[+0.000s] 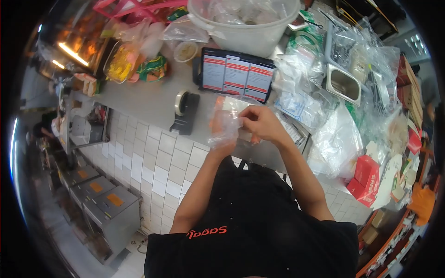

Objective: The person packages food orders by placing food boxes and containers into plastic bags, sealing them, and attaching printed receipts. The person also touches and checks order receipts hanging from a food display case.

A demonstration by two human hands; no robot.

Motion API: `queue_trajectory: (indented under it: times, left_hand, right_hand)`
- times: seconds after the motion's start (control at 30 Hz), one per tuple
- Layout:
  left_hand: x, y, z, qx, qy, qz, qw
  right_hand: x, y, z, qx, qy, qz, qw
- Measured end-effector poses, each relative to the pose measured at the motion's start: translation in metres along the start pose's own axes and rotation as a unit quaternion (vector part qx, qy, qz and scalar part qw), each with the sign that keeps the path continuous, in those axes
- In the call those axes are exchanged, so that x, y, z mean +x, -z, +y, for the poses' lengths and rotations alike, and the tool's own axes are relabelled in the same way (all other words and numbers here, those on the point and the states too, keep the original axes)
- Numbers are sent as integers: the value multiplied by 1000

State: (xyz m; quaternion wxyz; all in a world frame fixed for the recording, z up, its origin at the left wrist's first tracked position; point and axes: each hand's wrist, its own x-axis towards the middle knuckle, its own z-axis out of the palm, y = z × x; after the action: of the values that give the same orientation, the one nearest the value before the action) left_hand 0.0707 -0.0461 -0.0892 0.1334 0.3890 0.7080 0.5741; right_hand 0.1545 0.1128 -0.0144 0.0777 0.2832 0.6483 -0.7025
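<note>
A clear plastic bag (225, 127) is between my hands at the counter's front edge, with something pale and orange showing around it that I cannot make out. My left hand (225, 147) grips the bag from below, its fingers mostly covered by the crinkled film. Thumb and fingers of my right hand (263, 123) are pinched together at the bag's right side. A black tape dispenser (187, 118) with a tape roll (181, 103) stands to the left of my hands. Just beyond them, a tablet (237, 73) with red and white panels on its screen leans upright.
Behind the tablet stands a large white tub (250, 39) holding plastic bags. A metal pan (343, 84) and heaps of clear bags (336, 134) crowd the right side. A container of yellow food (119, 65) and a small lidded cup (185, 51) sit at the left.
</note>
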Motion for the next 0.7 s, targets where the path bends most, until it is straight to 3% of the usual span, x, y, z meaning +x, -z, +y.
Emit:
queue_trajectory:
  times: [0.07, 0.2, 0.27, 0.3, 0.4, 0.47, 0.5, 0.53, 0.57, 0.6, 0.67, 0.7]
  left_hand:
    - [9, 9, 7, 150, -81, -38, 985]
    - [2, 8, -7, 292, -92, -28, 951]
    - [3, 12, -11, 341, -93, -38, 935]
    - [4, 10, -13, 291, -87, -23, 952]
    - [4, 8, -20, 254, -100, -20, 962]
    - [9, 15, -27, 354, -165, -86, 917]
    - [16, 20, -8, 461, -217, -82, 857]
    - [29, 22, 15, 145, -3, -81, 986]
    - [40, 24, 32, -190, 221, -75, 954]
    - [41, 28, 41, -167, 173, -45, 970]
    - [29, 35, 51, -118, 77, 18, 990]
    - [20, 36, 51, -81, 54, 54, 994]
  right_hand:
    - [3, -5, 6, 42, -14, 20, 999]
    - [3, -26, 30, 189, 48, 161, 967]
    - [-6, -33, 55, 234, 95, 136, 958]
    - [-9, -38, 64, 256, 118, 120, 952]
    - [-20, -55, 75, 149, 165, 136, 965]
    - [-23, -46, 82, 74, 148, 148, 975]
    - [-28, -38, 80, 46, 155, 154, 975]
    - [-34, -29, 76, 18, 164, 158, 974]
    - [-53, -18, 60, -8, 147, 232, 961]
    - [-61, -6, 71, -115, 157, 323, 926]
    - [-74, 18, 108, -321, 164, 476, 802]
    - [-78, 24, 126, -353, 146, 468, 797]
